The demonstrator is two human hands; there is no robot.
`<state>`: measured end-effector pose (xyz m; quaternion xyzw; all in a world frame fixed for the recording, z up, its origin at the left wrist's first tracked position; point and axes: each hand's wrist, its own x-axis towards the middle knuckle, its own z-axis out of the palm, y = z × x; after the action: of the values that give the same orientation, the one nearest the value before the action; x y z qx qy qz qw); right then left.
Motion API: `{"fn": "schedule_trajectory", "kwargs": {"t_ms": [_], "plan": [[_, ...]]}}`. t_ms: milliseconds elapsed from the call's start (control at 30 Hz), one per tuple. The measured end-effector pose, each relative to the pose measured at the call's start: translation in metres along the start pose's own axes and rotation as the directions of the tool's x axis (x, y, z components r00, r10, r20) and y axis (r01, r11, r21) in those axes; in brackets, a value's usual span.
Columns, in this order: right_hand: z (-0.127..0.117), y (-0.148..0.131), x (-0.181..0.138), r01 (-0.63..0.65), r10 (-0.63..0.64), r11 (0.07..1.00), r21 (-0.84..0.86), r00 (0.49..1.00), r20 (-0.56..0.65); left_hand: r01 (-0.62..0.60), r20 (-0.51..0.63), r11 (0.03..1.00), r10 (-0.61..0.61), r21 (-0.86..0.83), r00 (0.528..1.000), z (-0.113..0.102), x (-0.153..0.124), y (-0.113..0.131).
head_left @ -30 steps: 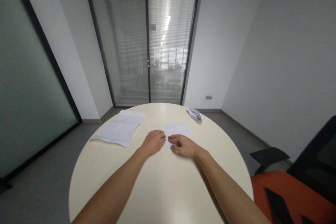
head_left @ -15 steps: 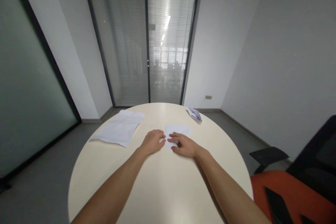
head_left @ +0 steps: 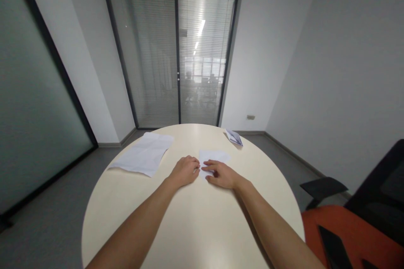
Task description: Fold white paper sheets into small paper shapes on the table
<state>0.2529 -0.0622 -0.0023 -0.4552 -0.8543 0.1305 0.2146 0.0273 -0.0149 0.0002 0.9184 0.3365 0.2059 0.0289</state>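
A small sheet of white paper (head_left: 215, 156) lies flat near the middle of the round table. At its left edge, my left hand (head_left: 186, 170) has thumb and fingers closed together on the paper's margin. My right hand (head_left: 221, 174) rests on the sheet from the right, its fingers stretched out and apart, covering the lower part of the paper. Only a narrow gap separates the fingertips of the two hands.
A larger creased white sheet (head_left: 143, 154) lies at the table's left side. Near the far right edge stands a folded printed paper (head_left: 234, 138). The cream round table (head_left: 186, 227) has an orange chair (head_left: 328, 222) with black armrests at its right.
My left thumb has drawn in against the fingers at the paper's left edge. My right hand and the papers look the same.
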Motion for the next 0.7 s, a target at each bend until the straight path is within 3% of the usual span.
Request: {"fn": "schedule_trajectory", "kwargs": {"t_ms": [267, 433, 700], "plan": [[0.005, 0.014, -0.003, -0.072, 0.063, 0.991, -0.112, 0.994, -0.087, -0.033, 0.026, 0.995, 0.031, 0.095, 0.999, -0.002, -0.002, 0.006], [0.001, 0.008, -0.005, -0.159, 0.147, 0.973, -0.169, 0.986, -0.078, -0.038, 0.019, 0.993, 0.036, 0.110, 0.999, -0.004, -0.001, 0.007], [0.000, -0.011, 0.000, -0.012, 0.006, 0.985, -0.170, 0.999, -0.037, 0.159, -0.025, 0.958, -0.157, 0.237, 0.987, -0.008, 0.002, 0.016]]}}
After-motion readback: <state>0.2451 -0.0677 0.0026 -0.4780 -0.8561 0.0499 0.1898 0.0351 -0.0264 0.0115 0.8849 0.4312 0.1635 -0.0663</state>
